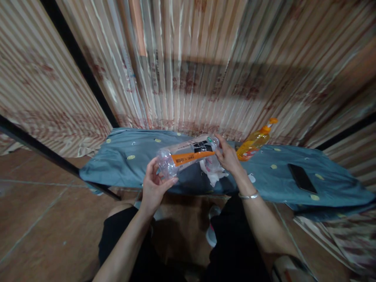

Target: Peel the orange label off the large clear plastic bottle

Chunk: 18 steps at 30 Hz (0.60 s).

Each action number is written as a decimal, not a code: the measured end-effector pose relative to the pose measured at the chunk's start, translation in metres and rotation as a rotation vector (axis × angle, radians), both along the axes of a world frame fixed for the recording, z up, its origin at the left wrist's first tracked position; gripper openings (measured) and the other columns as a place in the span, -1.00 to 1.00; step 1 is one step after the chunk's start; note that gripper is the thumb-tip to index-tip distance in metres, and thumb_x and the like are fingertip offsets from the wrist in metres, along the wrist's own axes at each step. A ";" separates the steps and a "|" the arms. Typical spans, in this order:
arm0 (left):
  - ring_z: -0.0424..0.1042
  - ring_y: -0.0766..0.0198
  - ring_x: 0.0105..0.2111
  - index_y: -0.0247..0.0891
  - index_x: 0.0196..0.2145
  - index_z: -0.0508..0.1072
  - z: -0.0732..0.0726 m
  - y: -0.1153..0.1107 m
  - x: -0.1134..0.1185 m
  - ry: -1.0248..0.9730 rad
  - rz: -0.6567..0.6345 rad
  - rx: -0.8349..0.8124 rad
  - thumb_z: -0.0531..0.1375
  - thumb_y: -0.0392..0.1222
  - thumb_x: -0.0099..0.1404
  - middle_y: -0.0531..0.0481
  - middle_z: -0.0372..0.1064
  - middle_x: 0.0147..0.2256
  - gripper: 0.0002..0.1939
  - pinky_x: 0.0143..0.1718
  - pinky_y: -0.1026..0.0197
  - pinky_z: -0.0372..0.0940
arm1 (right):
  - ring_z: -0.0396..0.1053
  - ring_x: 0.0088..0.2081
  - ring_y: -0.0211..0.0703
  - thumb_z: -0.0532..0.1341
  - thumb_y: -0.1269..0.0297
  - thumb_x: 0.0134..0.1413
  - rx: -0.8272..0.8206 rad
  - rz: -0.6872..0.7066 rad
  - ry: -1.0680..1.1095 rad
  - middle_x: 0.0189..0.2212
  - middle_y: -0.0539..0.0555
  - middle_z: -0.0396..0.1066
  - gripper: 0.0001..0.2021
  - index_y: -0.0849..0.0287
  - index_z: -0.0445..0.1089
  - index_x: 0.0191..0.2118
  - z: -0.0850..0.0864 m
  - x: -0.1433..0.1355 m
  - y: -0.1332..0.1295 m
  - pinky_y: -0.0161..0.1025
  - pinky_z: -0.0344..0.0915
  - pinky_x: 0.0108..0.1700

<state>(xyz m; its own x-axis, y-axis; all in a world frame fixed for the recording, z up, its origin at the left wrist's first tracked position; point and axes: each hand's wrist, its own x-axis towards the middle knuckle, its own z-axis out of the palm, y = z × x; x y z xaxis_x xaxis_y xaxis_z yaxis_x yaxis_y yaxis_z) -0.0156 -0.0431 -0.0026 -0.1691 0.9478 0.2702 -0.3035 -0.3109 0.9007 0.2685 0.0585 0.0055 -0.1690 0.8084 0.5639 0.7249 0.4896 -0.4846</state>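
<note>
Both of my hands hold a long, clear, shiny plastic package (188,154) with an orange band and a black printed patch. It is roughly cylindrical and tilted, its right end higher and farther away. What is inside cannot be made out. My left hand (155,186) grips the near left end, thumb below and fingers curled round. On the far right end, my right hand (227,154) has its fingers closed. Below the package, close to my right hand, lies a crumpled white plastic bag (214,171) with some pink print.
A teal patterned cloth (135,156) covers the narrow bench before me. Right of my hands stands a yellow liquid bottle (254,145) with an orange cap, near a small white object (252,178). Farther right lies a black phone (302,178). Dark metal posts (79,58) and striped curtains (190,78) enclose it.
</note>
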 end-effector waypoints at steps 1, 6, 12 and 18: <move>0.57 0.16 -0.16 -0.05 0.07 0.37 0.000 0.002 0.000 0.005 0.001 0.005 0.56 -0.25 -0.12 -0.05 0.42 0.04 -0.20 -0.26 0.20 0.52 | 0.35 0.26 0.09 0.10 0.27 0.22 -0.004 0.001 0.000 0.27 0.23 0.34 -0.42 0.16 0.15 0.35 0.001 0.000 0.001 0.16 0.30 0.28; 0.56 0.14 -0.17 -0.06 0.08 0.33 -0.003 0.011 0.000 0.049 -0.019 0.015 0.55 -0.19 -0.12 -0.06 0.40 0.05 -0.18 -0.24 0.15 0.53 | 0.41 0.20 0.10 0.10 0.27 0.25 -0.005 -0.041 0.023 0.23 0.22 0.38 -0.45 0.14 0.16 0.34 0.001 0.001 -0.001 0.15 0.35 0.23; 0.53 0.05 -0.06 -0.08 0.11 0.33 -0.006 0.021 -0.002 0.125 -0.047 0.004 0.55 -0.15 -0.14 -0.13 0.36 0.13 -0.14 -0.21 0.13 0.53 | 0.45 0.16 0.08 0.08 0.23 0.27 0.024 -0.084 0.047 0.22 0.20 0.39 -0.47 0.14 0.16 0.33 -0.006 0.005 -0.002 0.09 0.40 0.19; 0.48 -0.09 0.02 -0.16 0.12 0.35 -0.007 0.029 -0.004 0.158 -0.019 0.020 0.58 -0.03 -0.23 -0.16 0.39 0.07 -0.05 -0.14 0.04 0.52 | 0.40 0.20 0.04 0.07 0.26 0.28 0.014 -0.117 0.075 0.26 0.17 0.35 -0.46 0.10 0.15 0.35 -0.008 0.003 -0.002 0.11 0.36 0.24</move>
